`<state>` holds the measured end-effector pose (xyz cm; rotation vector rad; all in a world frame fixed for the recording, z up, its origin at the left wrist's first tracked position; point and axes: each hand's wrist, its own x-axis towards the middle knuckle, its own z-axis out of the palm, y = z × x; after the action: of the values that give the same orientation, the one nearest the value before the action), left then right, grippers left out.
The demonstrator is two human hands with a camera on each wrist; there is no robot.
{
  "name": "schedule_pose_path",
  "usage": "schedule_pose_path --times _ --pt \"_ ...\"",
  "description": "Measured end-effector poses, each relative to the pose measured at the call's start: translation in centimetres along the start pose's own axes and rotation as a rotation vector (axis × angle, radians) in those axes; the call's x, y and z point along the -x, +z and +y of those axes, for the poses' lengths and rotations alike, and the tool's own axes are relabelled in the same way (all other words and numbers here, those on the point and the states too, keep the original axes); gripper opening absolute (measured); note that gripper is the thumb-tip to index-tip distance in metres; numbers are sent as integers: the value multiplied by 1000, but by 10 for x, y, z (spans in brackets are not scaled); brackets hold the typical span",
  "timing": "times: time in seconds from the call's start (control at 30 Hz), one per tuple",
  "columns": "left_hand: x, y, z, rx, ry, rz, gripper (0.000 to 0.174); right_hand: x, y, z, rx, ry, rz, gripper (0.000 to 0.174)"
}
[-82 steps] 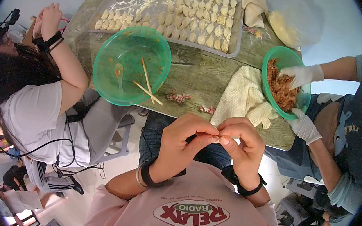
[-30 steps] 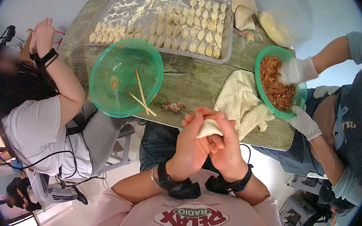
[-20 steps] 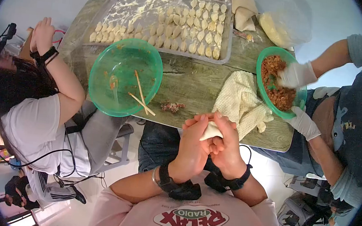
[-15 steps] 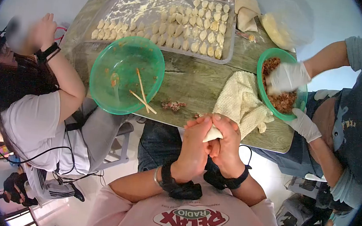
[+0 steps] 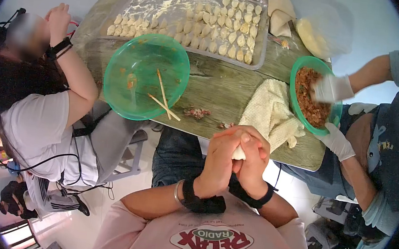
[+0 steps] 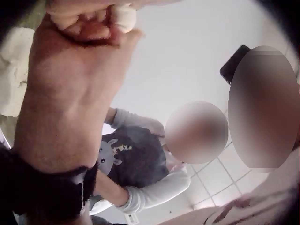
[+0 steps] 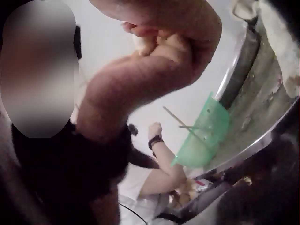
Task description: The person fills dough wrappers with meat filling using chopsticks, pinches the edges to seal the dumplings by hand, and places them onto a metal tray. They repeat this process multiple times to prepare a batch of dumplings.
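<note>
Both of my hands are clasped together in front of the table edge, wrapped round a white dumpling (image 5: 239, 153). My left hand (image 5: 218, 161) curls in from the left and my right hand (image 5: 253, 168) from the right, thumbs side by side on top. Only a small pale part of the dumpling shows between the palms; the fingers hide the rest. In the left wrist view, a rounded end of the dumpling (image 6: 124, 18) sticks out beside the curled fingers. The right wrist view shows a bit of it (image 7: 140, 44) between the two hands.
Rows of dumplings lie on a floured metal tray (image 5: 262, 43) at the back. A green bowl (image 5: 111, 83) with chopsticks (image 5: 162, 94) and a spoon stands left. A towel (image 5: 267, 107) lies right, near another person's gloved hands (image 5: 334, 88) in a bowl of filling (image 5: 308, 107).
My hands have gone from pinching dough with the fingertips to clasping the dumpling between the palms. The grip has tightened, and less dumpling shows. The other person's gloved hand keeps moving in the filling.
</note>
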<state>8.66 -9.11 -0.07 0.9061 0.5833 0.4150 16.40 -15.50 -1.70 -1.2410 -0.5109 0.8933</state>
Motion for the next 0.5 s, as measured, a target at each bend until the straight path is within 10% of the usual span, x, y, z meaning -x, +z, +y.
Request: schedule_pose_path --times 0.13,0.27,0.33,0.5 --pt "-10 -8 -5 492 -47 -78 41 -4 3 -14 -492 150 -43 59" --pt "-9 -23 17 -300 220 -117 62 5 -7 -10 -443 109 -255 79" --pt "-13 -31 17 -653 671 -212 55 9 -10 -17 -482 138 -247 79" --pt "-6 -37 31 -1219 735 -340 45 7 -22 -7 -400 297 -278 52"
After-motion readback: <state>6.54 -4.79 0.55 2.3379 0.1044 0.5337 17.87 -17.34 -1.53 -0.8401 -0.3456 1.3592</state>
